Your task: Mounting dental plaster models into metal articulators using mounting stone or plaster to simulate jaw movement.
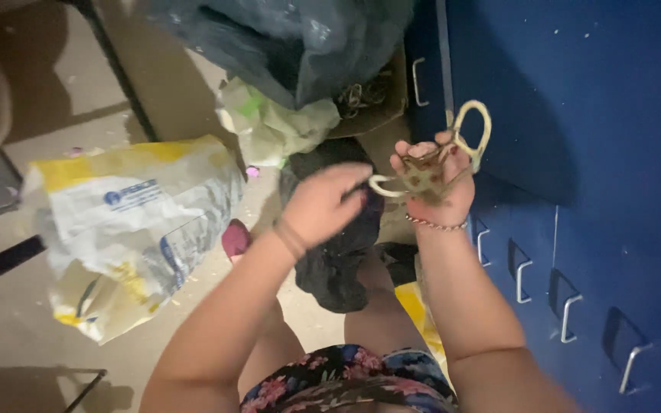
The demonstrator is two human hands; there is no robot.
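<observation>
Here, keep the right hand [431, 183] clenched round the tangle of pale loops [441, 157] at 1 o'clock, beside the blue cabinet [590, 191], while the left hand [323, 203], fingers loosely curled and empty, steadies one strand.

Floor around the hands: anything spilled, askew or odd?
Yes. A yellow-and-white sack lies crumpled on its side on the floor, with small pale scraps scattered around it. The right hand holds a tangle of pale loops; the left hand hovers beside it.
</observation>
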